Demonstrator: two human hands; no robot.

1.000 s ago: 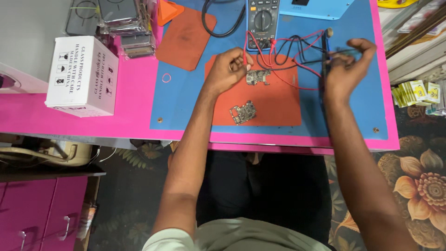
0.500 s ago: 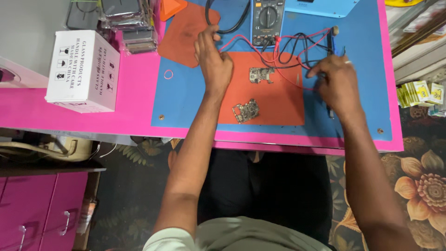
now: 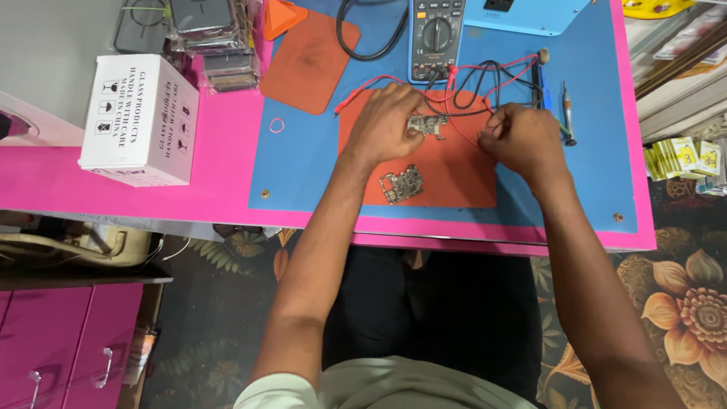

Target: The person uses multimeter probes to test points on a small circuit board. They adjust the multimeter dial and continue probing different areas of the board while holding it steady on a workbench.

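I'm resting my left hand (image 3: 388,121) on the small circuit board (image 3: 428,125) at the far side of the orange mat (image 3: 454,178), fingers curled around it; my right hand (image 3: 522,138) is sitting just right of it, loosely closed, can't tell on what. A second board (image 3: 401,185) is lying nearer me; the multimeter (image 3: 437,36) is sitting beyond.

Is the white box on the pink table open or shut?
Shut. The white box sits on the pink table with its top flat and closed; no flaps stand up and nothing inside shows.
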